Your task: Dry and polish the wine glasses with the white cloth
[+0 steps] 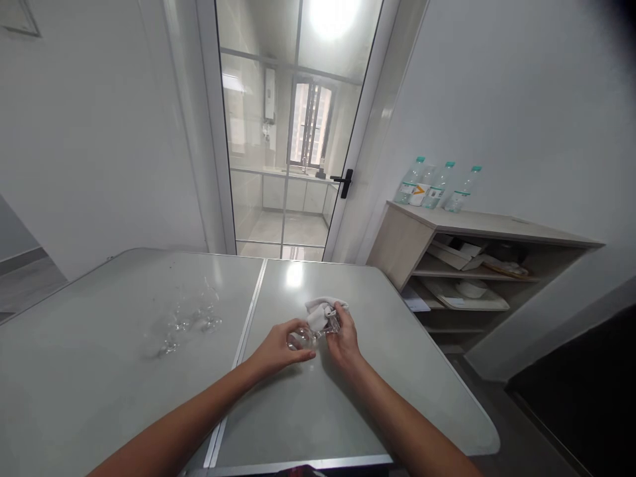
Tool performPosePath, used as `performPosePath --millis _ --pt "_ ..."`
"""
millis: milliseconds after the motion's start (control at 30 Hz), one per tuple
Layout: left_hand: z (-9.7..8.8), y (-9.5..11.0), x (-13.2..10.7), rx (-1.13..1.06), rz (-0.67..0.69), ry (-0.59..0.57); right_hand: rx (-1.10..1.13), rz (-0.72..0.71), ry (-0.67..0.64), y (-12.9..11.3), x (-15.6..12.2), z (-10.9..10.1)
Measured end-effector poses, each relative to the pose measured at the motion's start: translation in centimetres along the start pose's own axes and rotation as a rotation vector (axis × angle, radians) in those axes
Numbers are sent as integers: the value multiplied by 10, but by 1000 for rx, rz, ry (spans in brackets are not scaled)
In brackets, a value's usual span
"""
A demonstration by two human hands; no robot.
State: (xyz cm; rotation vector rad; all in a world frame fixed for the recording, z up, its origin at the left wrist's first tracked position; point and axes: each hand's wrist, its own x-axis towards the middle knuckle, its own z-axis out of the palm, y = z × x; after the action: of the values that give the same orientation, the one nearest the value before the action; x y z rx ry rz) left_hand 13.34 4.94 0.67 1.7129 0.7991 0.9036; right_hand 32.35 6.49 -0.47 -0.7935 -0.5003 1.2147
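A white wall (517, 106) rises beyond the hands on the right. A glazed door (288, 146) stands beyond them, straight ahead, with a sink, a window and low cabinets seen through its panes. The table (308, 424) spreads under both hands and out to either side; a pale metal strip (251, 308) crosses it, running just left of the left hand and under that forearm. Ahead and to the right of the hands, past the table's edge, is a shelf (491, 227) with boxes, a tray and a bowl inside. On its top, near the wall, stand capped bottles (440, 187).

Well to the left of the hands, a cluster of clear glassware (183, 324) lies on the table; its pieces are hard to tell apart. The left hand (281, 344) is curved, thumb and fingers fairly narrow around the rounded end of a glass (302, 339). The right hand (344, 338), just beside it, is closed around the glass's other end and a white cloth (318, 320). The cloth is bunched against the glass between the two hands, partly hidden by the fingers. The black door handle (344, 184) is farther off, ahead of the right hand.
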Motion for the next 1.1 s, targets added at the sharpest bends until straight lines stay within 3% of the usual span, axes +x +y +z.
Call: performPosePath --millis 133,233,333,467,533,633,700,833,1000,1100 --pt "4 0 -2 69 -58 -65 115 80 -56 -6 -5 7" --pt "8 2 0 -92 -154 -57 139 90 -69 -6 -6 8" --pt "9 -1 4 -241 -156 44 23 53 -85 1 -8 8" --pt "8 -14 6 -156 -185 215 -74 142 -355 14 -19 12" --pt "8 -17 7 -156 -221 258 -109 122 -414 17 -27 14" --pt "5 -13 9 -282 -260 307 -324 -39 -478 15 -36 14" --pt "1 -8 11 -357 -261 321 -542 -224 -581 12 -41 13" --pt "-6 -6 12 -345 -208 225 -944 -635 -811 4 -42 9" --pt "-13 -7 9 120 -136 86 -1338 -876 -921 -12 -33 10" --pt "-15 0 6 334 5 121 -1376 -922 -940 -15 -32 12"
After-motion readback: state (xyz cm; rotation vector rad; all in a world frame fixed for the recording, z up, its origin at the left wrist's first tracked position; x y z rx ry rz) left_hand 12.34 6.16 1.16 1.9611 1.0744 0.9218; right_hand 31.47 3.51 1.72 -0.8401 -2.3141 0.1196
